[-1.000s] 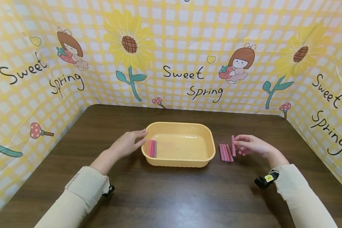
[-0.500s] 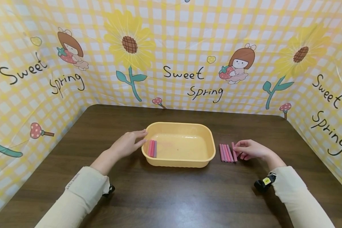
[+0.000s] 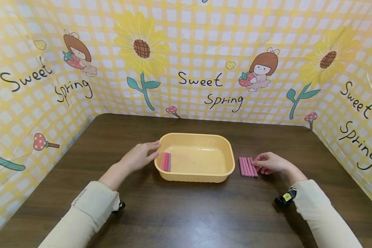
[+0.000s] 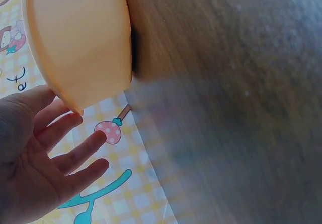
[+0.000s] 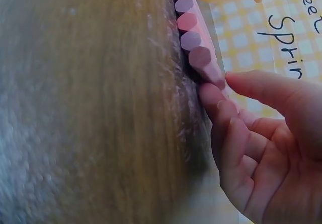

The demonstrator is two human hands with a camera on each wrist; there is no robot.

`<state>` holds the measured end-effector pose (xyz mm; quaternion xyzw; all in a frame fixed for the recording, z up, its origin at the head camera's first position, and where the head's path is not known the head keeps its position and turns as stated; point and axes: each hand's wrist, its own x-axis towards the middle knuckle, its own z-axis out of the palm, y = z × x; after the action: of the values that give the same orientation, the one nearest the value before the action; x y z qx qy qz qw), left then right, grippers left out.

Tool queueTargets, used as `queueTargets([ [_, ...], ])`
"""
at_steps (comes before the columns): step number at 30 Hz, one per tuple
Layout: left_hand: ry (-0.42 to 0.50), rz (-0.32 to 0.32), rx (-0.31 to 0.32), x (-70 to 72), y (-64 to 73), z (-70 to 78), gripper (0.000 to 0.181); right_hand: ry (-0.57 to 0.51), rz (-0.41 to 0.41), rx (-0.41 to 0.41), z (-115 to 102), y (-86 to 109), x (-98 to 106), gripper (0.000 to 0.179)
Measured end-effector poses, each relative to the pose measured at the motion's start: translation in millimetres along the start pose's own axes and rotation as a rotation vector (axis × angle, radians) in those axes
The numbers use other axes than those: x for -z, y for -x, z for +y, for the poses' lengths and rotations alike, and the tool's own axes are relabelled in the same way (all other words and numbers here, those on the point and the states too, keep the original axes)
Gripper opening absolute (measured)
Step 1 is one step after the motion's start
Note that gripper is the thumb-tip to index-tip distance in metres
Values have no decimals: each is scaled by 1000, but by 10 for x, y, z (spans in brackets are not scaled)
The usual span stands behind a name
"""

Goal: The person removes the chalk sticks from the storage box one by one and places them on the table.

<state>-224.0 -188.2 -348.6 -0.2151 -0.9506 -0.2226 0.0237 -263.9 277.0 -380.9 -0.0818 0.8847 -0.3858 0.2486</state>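
Since half a second ago, our right hand (image 3: 273, 162) has drifted slightly left, bringing its pink chalk-like stick (image 5: 206, 67) in against the four other sticks (image 3: 246, 167). We pinch it narrowly between thumb and fingertips at the row's right-hand end, and all five lie side by side on the table (image 3: 186, 206), just right of the tray (image 3: 201, 163). They look matte and straight, with faceted ends, in pinks and dusty mauves. We see smooth yellow plastic in the tray, a rounded rectangle with a glossy floor; inside, three more sticks (image 3: 165, 162) line up near its left end. Our left hand (image 3: 138, 156) is fairly wide, fingers spread, fingertips touching the left rim. Between the two groups of sticks stands the tray's raised right wall. Behind the dark wood-grained tabletop, we have a creased, yellow-checked cloth (image 3: 192, 44) printed with sunflowers and "Sweet Spring".
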Motion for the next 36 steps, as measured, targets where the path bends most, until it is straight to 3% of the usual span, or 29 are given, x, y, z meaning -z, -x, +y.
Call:
queueTargets([
  [9, 1, -1, 0, 8, 0, 2, 41, 89, 34, -2, -72, 44, 26, 31],
  [14, 4, -9, 4, 8, -6, 1, 41, 143, 54, 40, -172, 60, 85, 33],
  [28, 1, -1, 3, 15, 4, -3, 41, 234, 43, 173, -916, -68, 65, 35],
  [36, 7, -12, 8, 11, -5, -2, 41, 17, -78, 148, -1331, -203, -188, 32],
])
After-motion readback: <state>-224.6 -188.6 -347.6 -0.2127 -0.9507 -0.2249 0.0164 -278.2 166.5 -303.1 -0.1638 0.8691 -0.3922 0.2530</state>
